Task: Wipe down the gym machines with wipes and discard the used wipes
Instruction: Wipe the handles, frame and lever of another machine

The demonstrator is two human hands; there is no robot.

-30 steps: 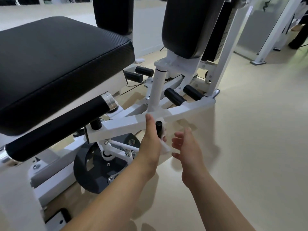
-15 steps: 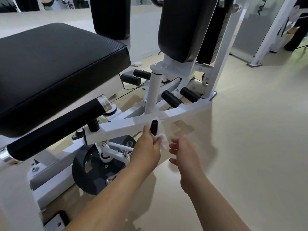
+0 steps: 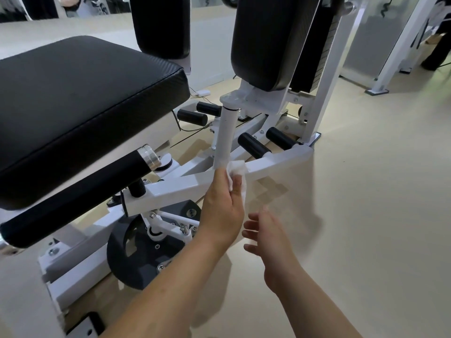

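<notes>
View from a head camera, looking down at a person's two bare forearms reaching towards a white-framed gym machine [image 3: 324,76] on a pale floor [image 3: 366,191].

The left hand [image 3: 223,206] grips a white wipe [image 3: 236,168], with the thumb on one side and curled fingers on the other. The wipe is pressed against the slanted white crossbar [image 3: 175,189], right where a white upright post [image 3: 225,137] meets it. Part of the wipe hangs down beside the fingers.

The right hand [image 3: 266,235] hovers just below and to the right of the left hand, not touching it. Its fingers are loosely spread and relaxed, the palm turned towards the left hand, and it holds nothing.

To the left, a wide black seat pad [image 3: 80,106] fills much of the view. Under its front edge runs a black padded roller [image 3: 73,189] with a silver end cap. Behind the post stands a black back pad [image 3: 271,40], and short black pegs [image 3: 253,145] stick out low on the frame. A dark round plate [image 3: 144,259] sits beneath the crossbar, near the left wrist.
</notes>
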